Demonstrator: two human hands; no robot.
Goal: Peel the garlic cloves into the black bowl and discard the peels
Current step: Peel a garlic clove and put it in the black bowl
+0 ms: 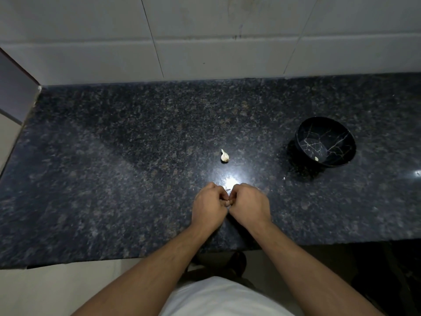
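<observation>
My left hand (pixel 208 205) and my right hand (pixel 247 202) meet knuckle to knuckle over the dark granite counter (pixel 114 167), fingers curled inward. Between the fingertips a small pale piece shows, likely a garlic clove (pixel 227 202), mostly hidden by the fingers. One unpeeled garlic clove (pixel 224 155) lies on the counter beyond my hands. The black bowl (pixel 303 133) with white crack-like lines stands at the right, and a peeled clove (pixel 316 158) lies inside it.
A tiny white peel scrap (pixel 284 178) lies on the counter in front of the bowl. A bright light glare sits just beyond my hands. White wall tiles (pixel 205 42) rise behind the counter. The counter's front edge runs below my forearms.
</observation>
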